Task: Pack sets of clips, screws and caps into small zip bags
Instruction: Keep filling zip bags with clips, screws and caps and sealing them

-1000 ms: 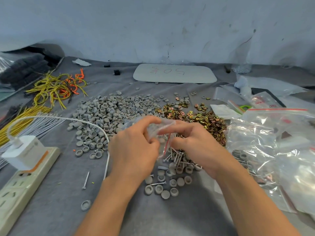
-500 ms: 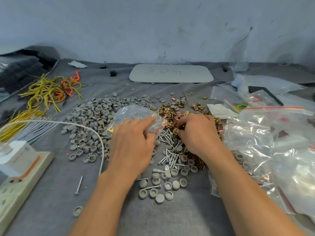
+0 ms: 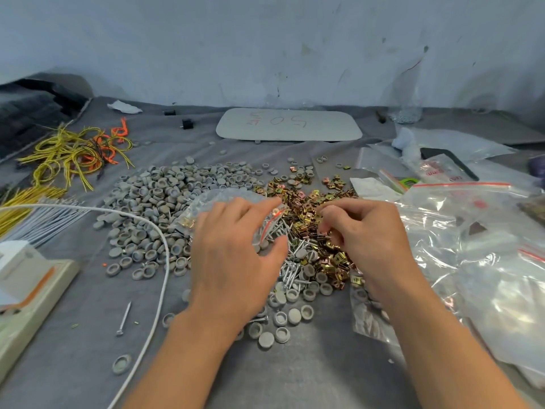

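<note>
Two hands work close together over the middle of the bench (image 3: 295,376), near each other but not touching. The left hand (image 3: 233,255) lies on the small zip bag (image 3: 212,206), fingers spread and loosely bent across the clear plastic. Its thumb stands off to the side, apart from the bag's red zip strip. That bag rests on the near edge of the heap of gray caps (image 3: 153,202), and a few brass pieces show through its far-left corner.

The right hand (image 3: 365,234) is just beside it, fingers curled down into the pile of brass clips (image 3: 306,208). From here I cannot tell whether any clip is pinched. Between and below the two hands lies a tangle of silver screws (image 3: 295,252), with loose caps scattered nearer the person.

Large zip bags (image 3: 477,249) crowd the right side. A white cable (image 3: 165,261) curves past the left wrist, and a single screw (image 3: 124,318) lies beside it.
</note>
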Available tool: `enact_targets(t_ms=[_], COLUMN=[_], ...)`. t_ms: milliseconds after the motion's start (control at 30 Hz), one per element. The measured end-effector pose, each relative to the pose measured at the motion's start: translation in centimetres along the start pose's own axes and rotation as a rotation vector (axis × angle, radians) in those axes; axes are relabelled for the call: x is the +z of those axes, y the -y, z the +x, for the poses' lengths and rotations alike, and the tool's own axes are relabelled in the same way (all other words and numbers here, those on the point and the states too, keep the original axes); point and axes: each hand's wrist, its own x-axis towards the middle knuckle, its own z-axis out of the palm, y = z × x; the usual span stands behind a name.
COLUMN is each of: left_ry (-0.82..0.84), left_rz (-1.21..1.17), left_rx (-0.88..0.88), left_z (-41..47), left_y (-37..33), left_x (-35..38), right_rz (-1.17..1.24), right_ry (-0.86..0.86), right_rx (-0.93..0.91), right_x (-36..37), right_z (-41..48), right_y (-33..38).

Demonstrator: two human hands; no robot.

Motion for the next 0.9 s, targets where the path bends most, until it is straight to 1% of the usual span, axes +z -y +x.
enact_targets(t_ms=[67,133,200,233,367,467,567,700,767,833,900], left_ry=[-0.010,0.079,0.182,0.204,0.209,0.178,0.137,0.148,0.165,0.172,0.162], left_rz=[-0.176,-0.445,-0.708,-0.805,-1.076,-1.136,-1.086,-1.062,-1.050,-1.034,-1.006], left_rx=[-0.006,-0.115,-0.236,-0.281,-0.390,-0.426,-0.478,-0.498,-0.504,-0.526,-0.548], left_z=[-0.4,-0.7,-0.7,-0.5,-0.2,-0.1,-0.1,0.0,0.0,-0.1,-0.1], left_y=[-0.7,-1.3,-1.4,-1.4,-1.3,-1.3,-1.3,-1.2,-0.9,-0.7,-0.7], left_x=[0.2,0.1,0.1,0.1,-0.1,-0.2,-0.2,-0.2,-0.1,0.1,0.1], right_rz=[0.302,0.467,0.518,0.528,0.636,0.678,0.641,0.573,0.499,0.406,0.372], right_ry=[0.191,0.301,0.369,0.396,0.498,0.543,0.530,0.491,0.424,0.300,0.188], right_rx=[0.119,0.197,0.264,0.297,0.397,0.395,0.344,0.249,0.179,0.080,0.000], right_x=[0.0,0.0,-0.1,-0.2,-0.2,-0.1,-0.1,0.2,0.6,1.0,1.4], right_z=[-1.3,-2.3,-2.6,-2.6,-2.7,-2.8,-2.8,-3.0,-3.0,-3.0,-3.0], right_y=[0.8,1.2,1.3,1.3,1.2,1.2,1.3,1.5,1.5,1.3,1.4])
